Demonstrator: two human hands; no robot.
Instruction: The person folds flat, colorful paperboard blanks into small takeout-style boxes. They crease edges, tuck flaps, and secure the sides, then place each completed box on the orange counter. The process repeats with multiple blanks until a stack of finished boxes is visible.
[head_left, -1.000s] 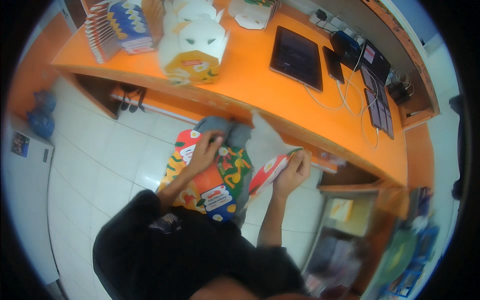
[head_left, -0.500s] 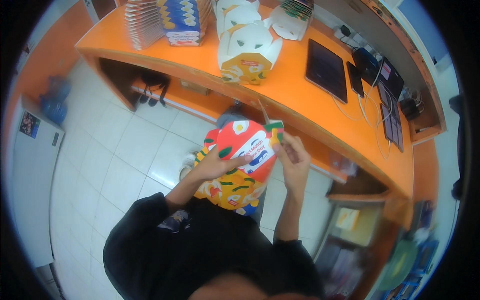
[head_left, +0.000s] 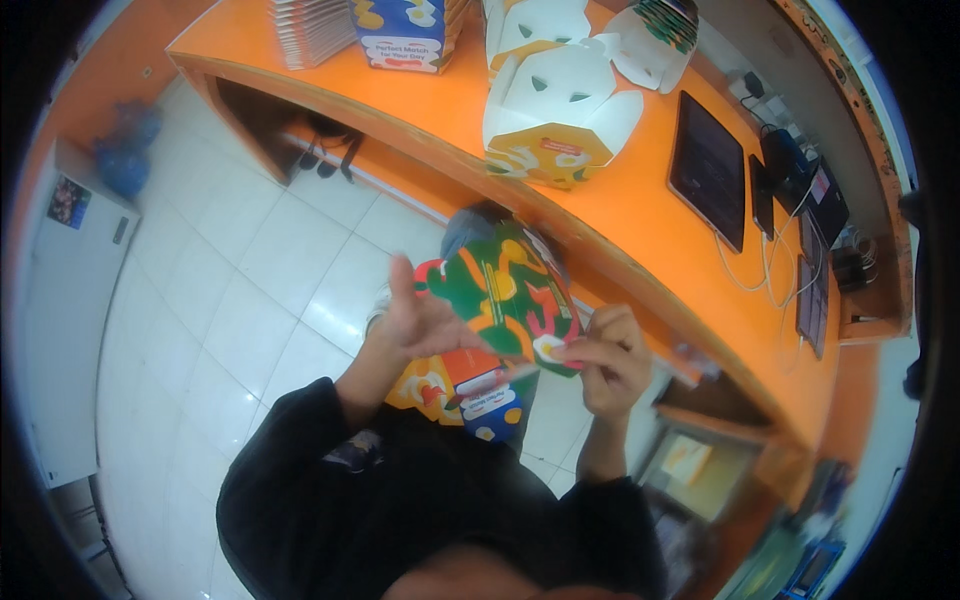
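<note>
At centre, above other flat cartons (head_left: 425, 388), a green carton (head_left: 510, 285) looks not yet formed. The right hand (head_left: 612, 362) pinches its corner; the left hand (head_left: 420, 318) is spread, thumb clear, fingers by its near edge. Beyond, on the counter (head_left: 445, 105), boxes (head_left: 550, 90) stand folded up, tops unclosed.

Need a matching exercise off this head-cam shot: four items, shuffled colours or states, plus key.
Column 1
1. Left hand
2. Counter
3. Right hand
4. Tablet

Column 2
A. Pinching the edge of a green carton
B. Dark-screened, lying flat
C. Open, thumb spread away from the fingers
D. Orange

Pairs: 1-C, 2-D, 3-A, 4-B
</note>
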